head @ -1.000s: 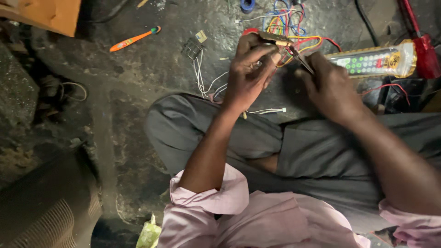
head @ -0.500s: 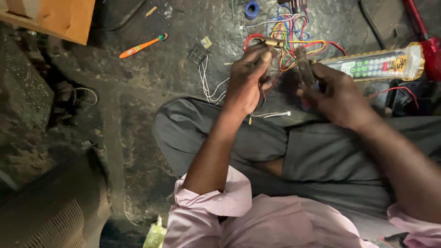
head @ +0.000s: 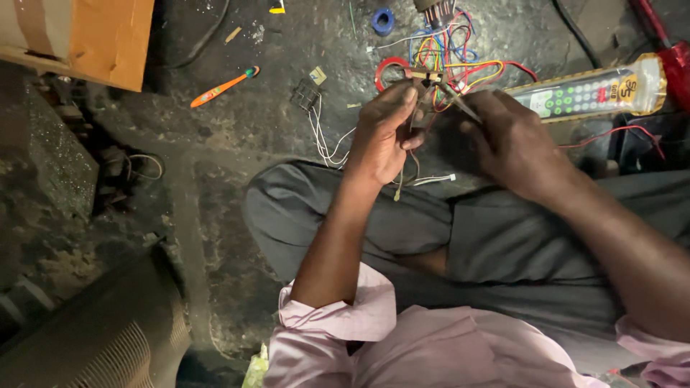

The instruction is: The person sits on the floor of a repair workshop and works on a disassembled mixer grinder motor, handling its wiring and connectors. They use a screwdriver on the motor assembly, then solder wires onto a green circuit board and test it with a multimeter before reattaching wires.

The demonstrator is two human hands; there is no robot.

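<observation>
My left hand (head: 384, 133) pinches a small connector (head: 422, 75) at the end of a bundle of coloured wires (head: 460, 57), with thin wires trailing below the palm. My right hand (head: 514, 140) grips a thin metal tool (head: 460, 106) whose tip points toward that connector. Both hands work above my crossed legs in grey trousers (head: 431, 237), close to the dirty floor.
A remote-like device in a clear bag (head: 586, 92) lies right of the wires, next to a red tool (head: 665, 50). An orange toothbrush (head: 223, 86), a black plug with white wires (head: 307, 93), red (head: 384, 72) and blue tape rolls (head: 383, 20), and a cardboard box (head: 79, 39) lie around.
Both hands shifted slightly lower in view as the camera tilted. The left fingers have closed tighter on the connector and the tool tip has come nearer to it.
</observation>
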